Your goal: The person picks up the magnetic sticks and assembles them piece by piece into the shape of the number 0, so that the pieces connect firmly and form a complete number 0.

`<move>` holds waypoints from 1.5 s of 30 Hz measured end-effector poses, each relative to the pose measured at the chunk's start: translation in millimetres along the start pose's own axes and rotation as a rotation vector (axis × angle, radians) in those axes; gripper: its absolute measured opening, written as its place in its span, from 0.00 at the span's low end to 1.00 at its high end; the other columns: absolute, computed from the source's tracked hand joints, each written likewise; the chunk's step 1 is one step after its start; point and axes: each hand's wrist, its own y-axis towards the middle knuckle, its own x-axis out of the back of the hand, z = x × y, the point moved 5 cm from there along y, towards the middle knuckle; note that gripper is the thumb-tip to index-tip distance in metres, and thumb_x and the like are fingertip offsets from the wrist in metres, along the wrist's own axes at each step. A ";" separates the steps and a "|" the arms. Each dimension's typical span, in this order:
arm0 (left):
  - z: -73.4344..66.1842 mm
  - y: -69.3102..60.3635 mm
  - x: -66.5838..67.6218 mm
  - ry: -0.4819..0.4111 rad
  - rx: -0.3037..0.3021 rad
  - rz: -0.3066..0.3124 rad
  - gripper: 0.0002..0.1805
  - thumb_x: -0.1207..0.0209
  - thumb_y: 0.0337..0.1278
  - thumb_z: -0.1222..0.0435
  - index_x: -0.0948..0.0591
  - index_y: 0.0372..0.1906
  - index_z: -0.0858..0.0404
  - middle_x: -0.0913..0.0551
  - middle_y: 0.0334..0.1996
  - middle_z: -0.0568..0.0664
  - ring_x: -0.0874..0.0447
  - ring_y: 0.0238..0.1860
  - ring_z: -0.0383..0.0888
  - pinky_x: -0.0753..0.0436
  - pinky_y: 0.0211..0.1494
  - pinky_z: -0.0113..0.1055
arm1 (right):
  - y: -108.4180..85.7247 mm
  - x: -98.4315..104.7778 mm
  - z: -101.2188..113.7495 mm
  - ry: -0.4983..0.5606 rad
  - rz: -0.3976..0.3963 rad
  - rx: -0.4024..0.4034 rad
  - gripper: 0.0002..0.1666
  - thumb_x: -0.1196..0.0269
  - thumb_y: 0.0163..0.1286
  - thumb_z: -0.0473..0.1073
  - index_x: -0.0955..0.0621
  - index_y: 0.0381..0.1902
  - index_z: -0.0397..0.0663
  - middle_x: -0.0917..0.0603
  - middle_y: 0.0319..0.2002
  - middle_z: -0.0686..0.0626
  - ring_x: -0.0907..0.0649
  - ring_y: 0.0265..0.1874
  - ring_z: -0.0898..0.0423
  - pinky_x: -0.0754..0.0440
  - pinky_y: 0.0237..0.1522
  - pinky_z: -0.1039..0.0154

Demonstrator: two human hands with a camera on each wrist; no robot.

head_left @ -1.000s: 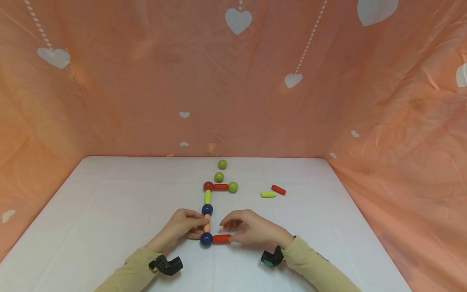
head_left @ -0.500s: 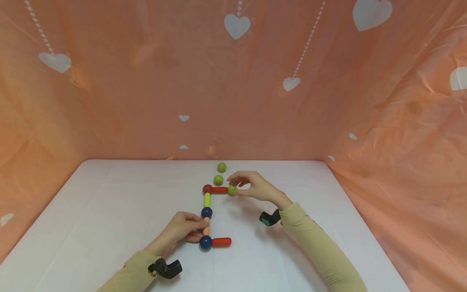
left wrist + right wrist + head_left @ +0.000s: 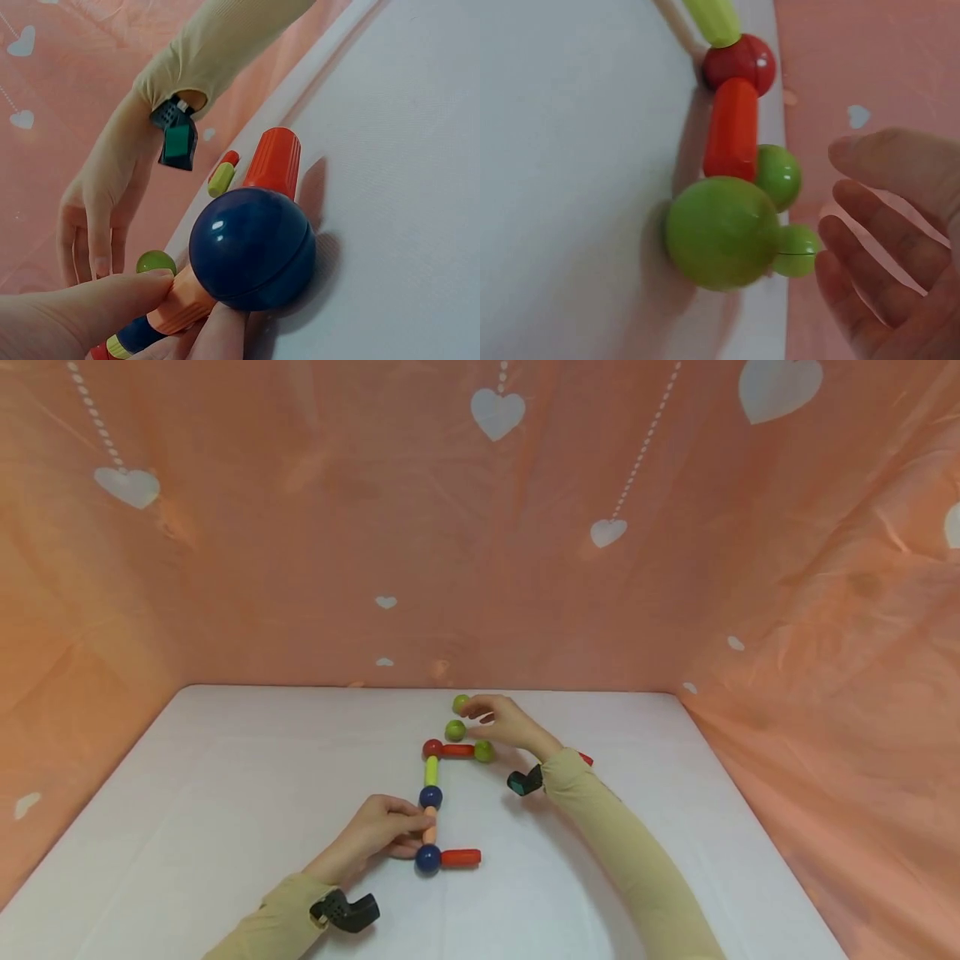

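Two loose green balls [image 3: 455,731] lie by my right hand [image 3: 510,724], its fingers parted and empty; my left hand [image 3: 378,825] pinches the peach rod [image 3: 430,836]. I judge this a ball pickup: next calls for pinching one without nudging its neighbour.

- From the upper blue ball [image 3: 431,797], I see passing room at ten o'clock.
- The left hand [image 3: 384,827] blocks eight.
- Farther out, the right sleeve [image 3: 618,835] bars three.
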 end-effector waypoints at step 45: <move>1.5 2.5 2.0 0.014 -0.014 0.012 0.21 0.32 0.53 0.62 0.20 0.46 0.74 0.16 0.32 0.56 0.15 0.28 0.45 0.15 0.34 0.37 | -27.4 6.7 8.5 0.077 -0.143 0.013 0.22 0.32 0.61 0.35 0.22 0.53 0.35 0.18 0.48 0.47 0.20 0.48 0.50 0.21 0.52 0.56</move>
